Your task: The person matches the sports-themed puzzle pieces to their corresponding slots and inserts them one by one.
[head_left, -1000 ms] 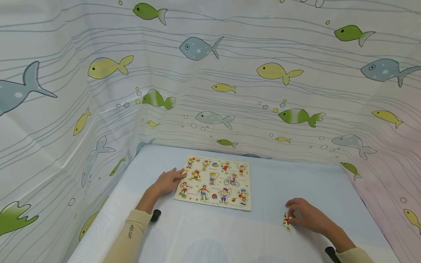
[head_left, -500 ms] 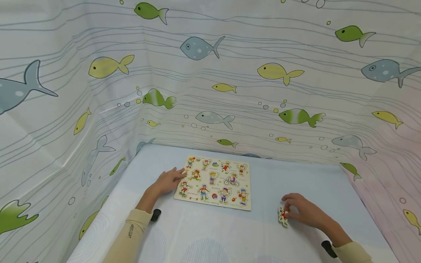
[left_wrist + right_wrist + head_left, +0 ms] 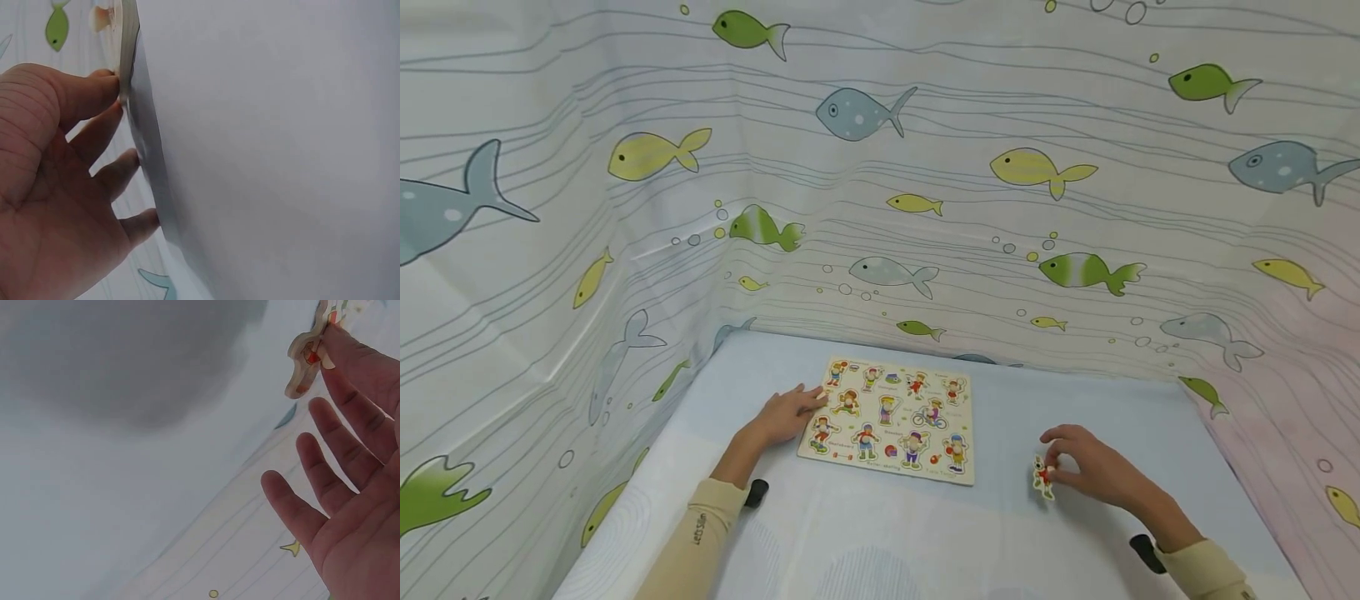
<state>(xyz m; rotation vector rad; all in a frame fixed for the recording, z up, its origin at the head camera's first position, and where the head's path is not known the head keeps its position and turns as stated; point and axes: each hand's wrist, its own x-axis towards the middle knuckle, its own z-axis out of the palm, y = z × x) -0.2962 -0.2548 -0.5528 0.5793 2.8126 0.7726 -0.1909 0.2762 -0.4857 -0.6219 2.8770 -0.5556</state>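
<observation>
A wooden puzzle board (image 3: 867, 408) with several cartoon sports figures lies flat on the table. My left hand (image 3: 786, 415) rests at its left edge, fingertips touching the rim. Seen in the left wrist view, the thumb (image 3: 94, 94) meets the side of the board (image 3: 128, 37), and the other fingers reach down to the table with space between them. To the right of the board, my right hand (image 3: 1093, 467) pinches a small figure-shaped puzzle piece (image 3: 1042, 479) between thumb and index finger. The right wrist view shows the piece (image 3: 306, 362) above the table, the remaining fingers spread.
The light blue tabletop (image 3: 1000, 542) extends around the board. Fish-printed sheeting (image 3: 955, 242) encloses it at the back and on both sides. A wooden knob (image 3: 100, 19) stands up from the board in the left wrist view.
My right hand has moved up and slightly left with the puzzle piece, away from the near side. The left hand and the board keep their places.
</observation>
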